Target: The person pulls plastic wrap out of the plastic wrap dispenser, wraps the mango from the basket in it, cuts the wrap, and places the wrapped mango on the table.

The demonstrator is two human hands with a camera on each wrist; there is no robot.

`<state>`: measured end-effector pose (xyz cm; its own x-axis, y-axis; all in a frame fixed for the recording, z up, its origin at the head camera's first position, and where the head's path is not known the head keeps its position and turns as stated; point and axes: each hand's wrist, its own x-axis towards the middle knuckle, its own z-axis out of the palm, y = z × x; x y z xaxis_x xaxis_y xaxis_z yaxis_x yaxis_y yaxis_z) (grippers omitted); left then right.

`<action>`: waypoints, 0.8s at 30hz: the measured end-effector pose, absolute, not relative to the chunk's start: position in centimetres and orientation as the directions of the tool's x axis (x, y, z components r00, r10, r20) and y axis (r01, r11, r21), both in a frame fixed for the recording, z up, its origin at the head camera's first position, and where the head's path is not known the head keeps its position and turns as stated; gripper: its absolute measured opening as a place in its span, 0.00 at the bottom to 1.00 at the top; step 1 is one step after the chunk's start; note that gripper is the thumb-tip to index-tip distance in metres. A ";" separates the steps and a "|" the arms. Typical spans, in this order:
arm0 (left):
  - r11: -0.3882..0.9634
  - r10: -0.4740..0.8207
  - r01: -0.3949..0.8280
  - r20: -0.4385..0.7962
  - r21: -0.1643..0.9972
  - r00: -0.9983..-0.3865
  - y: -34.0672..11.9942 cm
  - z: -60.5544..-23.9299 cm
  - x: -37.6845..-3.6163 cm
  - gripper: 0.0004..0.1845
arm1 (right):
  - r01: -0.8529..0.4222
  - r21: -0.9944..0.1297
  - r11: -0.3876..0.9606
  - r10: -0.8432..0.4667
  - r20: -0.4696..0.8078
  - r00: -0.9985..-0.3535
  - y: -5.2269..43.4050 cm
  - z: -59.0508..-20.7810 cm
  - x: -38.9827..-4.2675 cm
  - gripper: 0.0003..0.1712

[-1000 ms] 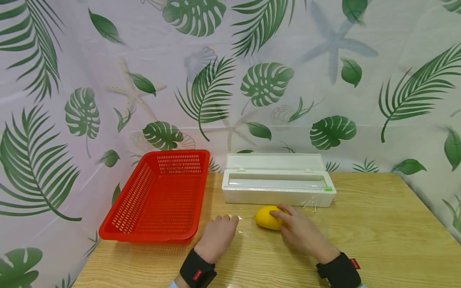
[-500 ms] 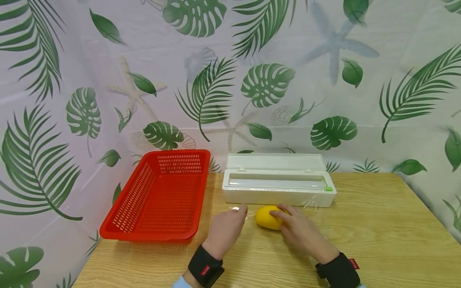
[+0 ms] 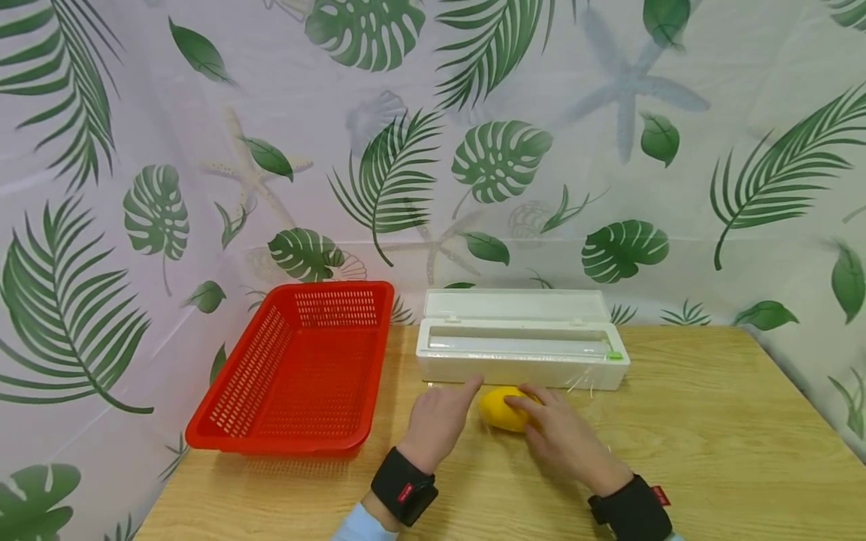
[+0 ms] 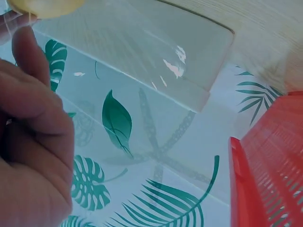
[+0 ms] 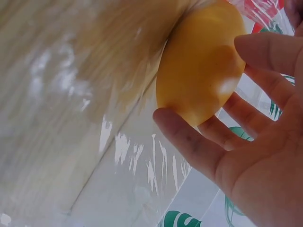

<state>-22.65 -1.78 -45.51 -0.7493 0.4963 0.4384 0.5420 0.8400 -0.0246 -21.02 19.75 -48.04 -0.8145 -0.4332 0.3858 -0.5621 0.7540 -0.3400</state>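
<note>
No legible writing is found on any item. Each black wrist strap carries a small red tag, the left strap (image 3: 404, 494) and the right strap (image 3: 632, 509); their marks are too small to read. The white dispenser box (image 3: 521, 359) bears a small green tab (image 3: 613, 355) at its right end, unlettered.

The yellow lemon (image 3: 499, 409) lies on the wooden table (image 3: 710, 436), just in front of the dispenser box, on a sheet of clear film (image 5: 137, 161) that glints across the wood.

The right hand (image 3: 564, 436) lies palm down over the lemon's right side, fingers (image 5: 199, 142) curved loosely against its skin; it steadies the fruit without clamping it.

The left hand (image 3: 436, 422) sits just left of the lemon, index finger extended toward the box front, remaining fingers curled. Whether it pinches the film edge cannot be told.

A red perforated basket (image 3: 298, 372) stands at the left, apart from both hands.
</note>
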 end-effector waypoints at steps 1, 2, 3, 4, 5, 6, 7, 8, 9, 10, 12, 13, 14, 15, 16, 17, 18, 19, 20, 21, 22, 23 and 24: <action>0.833 0.509 0.553 0.443 -0.037 -0.738 -1.6 -45.5 -22.9 0.18 | -0.561 -0.342 0.754 -0.431 0.387 -0.815 19.7 -48.0 -21.1 0.23; 0.822 0.525 0.568 0.445 -0.044 -0.725 -1.4 -45.6 -23.1 0.18 | -0.560 -0.346 0.753 -0.430 0.386 -0.816 19.7 -48.0 -21.1 0.23; 0.810 0.540 0.586 0.442 -0.040 -0.716 -1.2 -45.6 -23.3 0.18 | -0.559 -0.348 0.753 -0.429 0.384 -0.818 19.8 -47.9 -21.1 0.23; 0.798 0.553 0.602 0.438 -0.034 -0.709 -1.0 -45.6 -23.5 0.17 | -0.556 -0.349 0.754 -0.429 0.380 -0.820 19.8 -47.9 -21.1 0.23; 0.787 0.566 0.616 0.428 -0.027 -0.705 -0.8 -45.6 -23.7 0.17 | -0.554 -0.351 0.755 -0.429 0.376 -0.822 19.8 -47.8 -21.1 0.23; 0.776 0.576 0.630 0.420 -0.013 -0.701 -0.6 -45.7 -23.9 0.16 | -0.552 -0.351 0.756 -0.429 0.371 -0.824 19.8 -47.8 -21.1 0.23; 0.767 0.584 0.642 0.412 0.003 -0.699 -0.4 -45.7 -24.0 0.15 | -0.552 -0.351 0.757 -0.431 0.367 -0.824 19.9 -47.8 -21.0 0.23; 0.759 0.587 0.651 0.408 0.024 -0.699 -0.2 -45.7 -24.1 0.14 | -0.554 -0.349 0.756 -0.434 0.366 -0.823 19.9 -47.9 -21.0 0.23; 0.751 0.589 0.659 0.408 0.043 -0.697 -0.1 -45.7 -24.1 0.14 | -0.557 -0.343 0.756 -0.438 0.367 -0.821 19.9 -47.9 -21.0 0.24; 0.744 0.590 0.666 0.409 0.060 -0.696 0.1 -45.8 -24.2 0.13 | -0.561 -0.339 0.755 -0.441 0.370 -0.818 19.9 -48.0 -20.9 0.24; 0.729 0.590 0.677 0.410 0.100 -0.696 0.5 -45.9 -24.4 0.12 | -0.567 -0.333 0.753 -0.446 0.375 -0.813 19.8 -48.1 -20.9 0.24; 0.724 0.587 0.679 0.410 0.118 -0.698 0.7 -46.0 -24.4 0.11 | -0.571 -0.330 0.751 -0.449 0.379 -0.809 19.8 -48.1 -20.9 0.24; 0.720 0.585 0.680 0.408 0.138 -0.701 0.9 -46.1 -24.5 0.11 | -0.573 -0.328 0.751 -0.450 0.381 -0.808 19.8 -48.2 -20.9 0.24; 0.720 0.581 0.678 0.407 0.146 -0.705 1.2 -46.1 -24.6 0.10 | -0.575 -0.325 0.751 -0.451 0.384 -0.806 19.7 -48.2 -20.9 0.24; 0.722 0.575 0.675 0.407 0.156 -0.710 1.4 -46.2 -24.6 0.08 | -0.576 -0.327 0.749 -0.451 0.385 -0.805 19.7 -48.3 -20.9 0.24; 0.726 0.570 0.670 0.408 0.156 -0.713 1.7 -46.3 -24.6 0.07 | -0.574 -0.329 0.750 -0.448 0.385 -0.807 19.7 -48.3 -20.9 0.24; 0.730 0.563 0.664 0.411 0.160 -0.717 1.9 -46.4 -24.7 0.05 | -0.571 -0.332 0.751 -0.446 0.383 -0.809 19.7 -48.3 -20.9 0.24; 0.733 0.554 0.659 0.414 0.168 -0.722 2.1 -46.6 -24.7 0.04 | -0.567 -0.336 0.752 -0.442 0.382 -0.812 19.7 -48.3 -20.9 0.24; 0.736 0.545 0.653 0.416 0.177 -0.728 2.3 -46.7 -24.6 0.03 | -0.565 -0.340 0.752 -0.438 0.382 -0.813 19.7 -48.3 -20.9 0.23; 0.737 0.536 0.650 0.426 0.184 -0.729 2.4 -46.8 -24.6 0.02 | -0.565 -0.344 0.750 -0.436 0.384 -0.814 19.7 -48.3 -20.9 0.24; 0.734 0.527 0.649 0.437 0.199 -0.729 2.5 -46.9 -24.5 0.03 | -0.561 -0.353 0.748 -0.433 0.380 -0.817 19.7 -48.3 -20.9 0.25; 0.732 0.518 0.649 0.448 0.208 -0.729 2.6 -47.0 -24.4 0.03 | -0.556 -0.373 0.743 -0.429 0.372 -0.823 19.8 -48.2 -20.9 0.26; 0.728 0.511 0.648 0.455 0.222 -0.730 2.6 -47.1 -24.3 0.04 | -0.552 -0.394 0.734 -0.427 0.364 -0.828 19.8 -48.2 -20.9 0.27</action>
<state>-24.25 2.60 -47.06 -0.7297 0.5107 0.4547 0.6482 0.7283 0.2222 -20.87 19.82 -48.16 -0.8278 -0.4270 0.3638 -0.5522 0.7345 -0.3945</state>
